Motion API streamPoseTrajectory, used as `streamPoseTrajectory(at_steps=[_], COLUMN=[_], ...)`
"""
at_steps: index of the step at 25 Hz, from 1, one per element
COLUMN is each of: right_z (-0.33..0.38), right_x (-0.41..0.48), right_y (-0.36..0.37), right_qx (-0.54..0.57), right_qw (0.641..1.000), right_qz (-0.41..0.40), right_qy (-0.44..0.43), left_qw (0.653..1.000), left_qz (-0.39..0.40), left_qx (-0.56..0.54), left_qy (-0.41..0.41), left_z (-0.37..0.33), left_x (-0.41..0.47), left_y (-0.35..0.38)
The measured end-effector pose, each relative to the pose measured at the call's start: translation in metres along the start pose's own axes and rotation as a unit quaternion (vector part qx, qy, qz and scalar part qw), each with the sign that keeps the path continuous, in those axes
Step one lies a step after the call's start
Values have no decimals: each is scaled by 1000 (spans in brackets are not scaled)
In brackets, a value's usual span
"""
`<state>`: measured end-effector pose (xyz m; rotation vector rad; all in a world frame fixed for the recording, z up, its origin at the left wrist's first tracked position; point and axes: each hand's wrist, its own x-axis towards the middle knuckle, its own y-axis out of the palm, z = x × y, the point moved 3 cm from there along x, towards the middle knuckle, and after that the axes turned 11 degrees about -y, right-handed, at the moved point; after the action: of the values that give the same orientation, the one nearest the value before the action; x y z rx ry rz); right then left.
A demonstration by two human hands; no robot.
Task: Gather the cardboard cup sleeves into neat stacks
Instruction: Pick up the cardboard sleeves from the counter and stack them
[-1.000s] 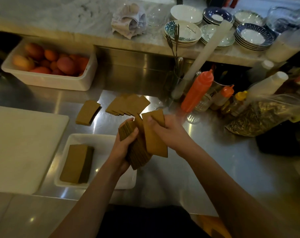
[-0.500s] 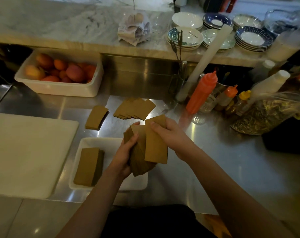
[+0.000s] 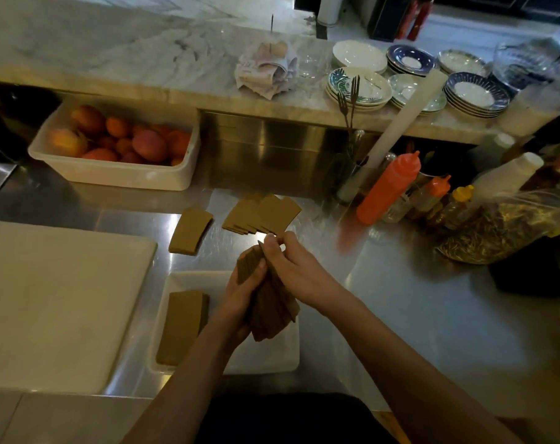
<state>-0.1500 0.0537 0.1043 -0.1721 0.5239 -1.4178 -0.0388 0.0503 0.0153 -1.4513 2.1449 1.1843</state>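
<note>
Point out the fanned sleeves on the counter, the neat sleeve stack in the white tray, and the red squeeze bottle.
fanned sleeves point(image 3: 265, 214), head view, top face of the spread.
neat sleeve stack point(image 3: 182, 325), head view, middle of its top sleeve.
red squeeze bottle point(image 3: 389, 190), head view, middle of its body.

The widest bare stretch of the surface runs from the white tray toward the right edge. A cutting board fills the left edge. Along the back edge stand a fruit tub, a small sleeve stack and fanned sleeves with a narrow gap between them, then squeeze bottles. A filled plastic bag blocks the right edge. Over the tray's right half, the left hand and right hand grip a sleeve bundle.
</note>
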Motion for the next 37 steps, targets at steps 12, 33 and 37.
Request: streamPoseTrajectory(at_steps=[12, 33, 37], right_z=[-15, -53, -83], right_x=[6, 105, 150], right_y=[8, -33, -43], right_qx=[-111, -91, -119], right_qw=[989, 991, 985], right_qz=[-49, -101, -79], right_qy=[-90, 10, 94], left_qw=[995, 967, 964], left_qz=[-1, 71, 78], left_qx=[-92, -245, -251], left_qy=[-32, -11, -31], left_z=[-11, -42, -52], left_x=[1, 24, 39], left_y=[-22, -55, -64])
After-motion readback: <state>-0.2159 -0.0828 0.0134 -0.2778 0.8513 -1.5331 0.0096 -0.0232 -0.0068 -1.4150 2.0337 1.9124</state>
